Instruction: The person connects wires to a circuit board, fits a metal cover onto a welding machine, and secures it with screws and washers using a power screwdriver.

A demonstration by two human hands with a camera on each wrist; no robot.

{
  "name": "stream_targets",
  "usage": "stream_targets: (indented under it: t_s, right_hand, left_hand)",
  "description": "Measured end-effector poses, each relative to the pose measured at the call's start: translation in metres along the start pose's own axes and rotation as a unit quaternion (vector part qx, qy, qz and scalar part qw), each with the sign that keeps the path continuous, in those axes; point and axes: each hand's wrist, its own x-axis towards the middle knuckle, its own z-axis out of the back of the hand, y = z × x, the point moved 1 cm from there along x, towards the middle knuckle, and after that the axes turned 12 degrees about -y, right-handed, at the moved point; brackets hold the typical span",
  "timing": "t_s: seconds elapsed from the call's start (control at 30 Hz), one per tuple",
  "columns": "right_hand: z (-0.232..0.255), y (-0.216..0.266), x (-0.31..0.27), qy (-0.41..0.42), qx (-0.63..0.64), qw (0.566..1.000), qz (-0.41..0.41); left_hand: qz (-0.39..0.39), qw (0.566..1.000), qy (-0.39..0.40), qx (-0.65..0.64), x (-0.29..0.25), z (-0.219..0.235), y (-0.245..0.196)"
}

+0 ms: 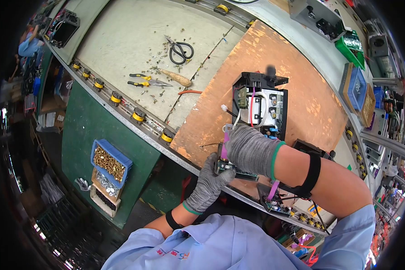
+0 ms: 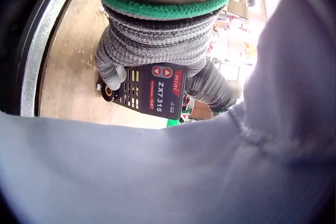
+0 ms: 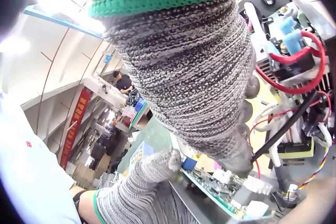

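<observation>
Circuit board (image 1: 235, 170) sits at the near edge of the tabletop (image 1: 310, 103), at the front end of the opened black unit (image 1: 262, 105). Left hand (image 1: 209, 182), gloved, grips the board's panel end from below, fingers curled around the ZX7-315 faceplate (image 2: 157, 91). Right hand (image 1: 249, 148) lies on top of the board, fingers curled down; whether they actually pinch it cannot be told.
</observation>
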Motion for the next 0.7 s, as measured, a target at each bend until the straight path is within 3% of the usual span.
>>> stream_targets:
  t_s: [0.1, 0.17, 0.27, 0.37, 0.5, 0.57, 0.7]
  right_hand:
    - [0.004, 0.002, -0.001, -0.066, 0.019, 0.998, -0.008]
    - [0.012, 0.002, 0.001, -0.027, 0.032, 0.999, -0.010]
    - [-0.003, -0.001, -0.004, -0.117, 0.073, 0.990, -0.021]
    - [-0.010, 0.001, -0.005, -0.057, 0.128, 0.988, -0.066]
    - [0.006, 0.000, -0.008, -0.029, 0.123, 0.988, -0.087]
    - [0.012, 0.002, -0.004, 0.029, 0.112, 0.989, -0.089]
    - [0.006, 0.001, -0.004, 0.010, 0.107, 0.992, -0.067]
  left_hand:
    - [-0.001, 1.000, 0.004, -0.003, 0.004, 0.004, 0.008]
    - [-0.005, 1.000, 0.006, 0.007, 0.004, 0.005, 0.010]
    - [0.004, 1.000, -0.005, 0.004, 0.003, 0.003, 0.008]
    - [-0.008, 1.000, 0.007, -0.006, 0.003, 0.003, 0.008]
    - [-0.003, 0.999, 0.002, -0.036, 0.001, -0.001, 0.005]
    - [0.006, 0.999, 0.003, -0.041, 0.001, -0.001, 0.004]
    - [-0.001, 1.000, 0.000, -0.015, 0.002, 0.001, 0.006]
